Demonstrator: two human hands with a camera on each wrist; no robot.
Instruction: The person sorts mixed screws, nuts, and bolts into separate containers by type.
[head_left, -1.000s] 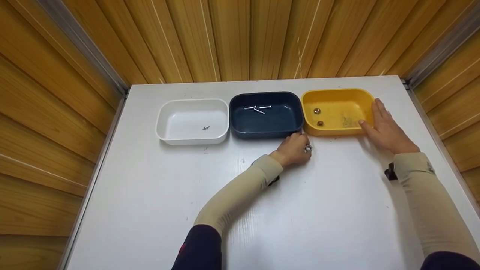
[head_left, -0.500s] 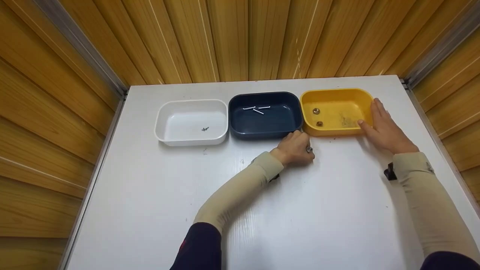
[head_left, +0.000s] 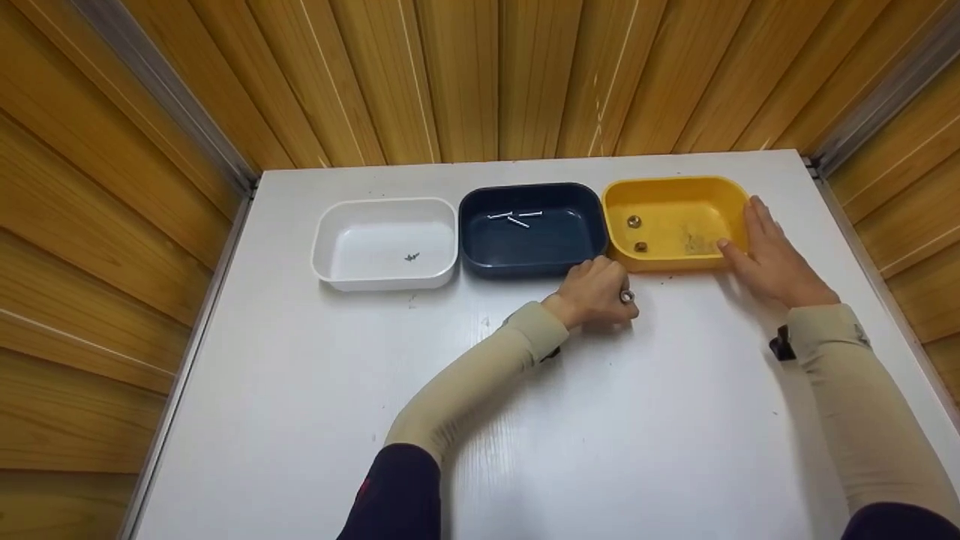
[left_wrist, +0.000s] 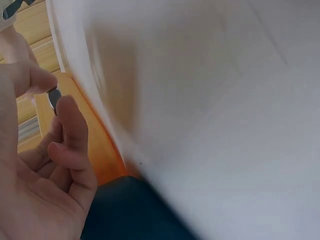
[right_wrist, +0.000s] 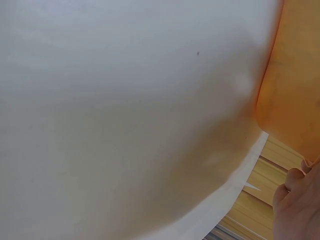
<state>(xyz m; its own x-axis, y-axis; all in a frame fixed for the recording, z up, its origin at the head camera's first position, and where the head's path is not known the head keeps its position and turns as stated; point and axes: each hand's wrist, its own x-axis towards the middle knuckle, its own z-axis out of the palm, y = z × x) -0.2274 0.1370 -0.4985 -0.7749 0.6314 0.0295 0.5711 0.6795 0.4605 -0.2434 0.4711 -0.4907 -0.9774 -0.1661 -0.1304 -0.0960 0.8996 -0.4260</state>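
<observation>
My left hand (head_left: 596, 292) pinches a small metal nut (head_left: 627, 296) between thumb and index finger, above the white table in front of the gap between the dark blue and yellow trays. In the left wrist view the nut (left_wrist: 54, 100) appears edge-on at the fingertips, the other fingers curled inward. My right hand (head_left: 780, 259) lies with extended fingers along the right wall of the yellow tray (head_left: 675, 264), its thumb at the front rim. Two nuts (head_left: 634, 222) sit inside that tray, on its left side. The right wrist view catches only part of the right hand (right_wrist: 297, 197).
Left of the yellow tray stands the dark blue tray (head_left: 532, 268) with several screws (head_left: 517, 221). Further left is a white tray (head_left: 386, 283) holding some tiny screws (head_left: 412, 257). The three stand in a row on the white table (head_left: 600, 435), below wood-panelled walls (head_left: 465, 82).
My left hand has shifted slightly to the right with the nut between its fingers. The right hand and the trays have stayed in place.
</observation>
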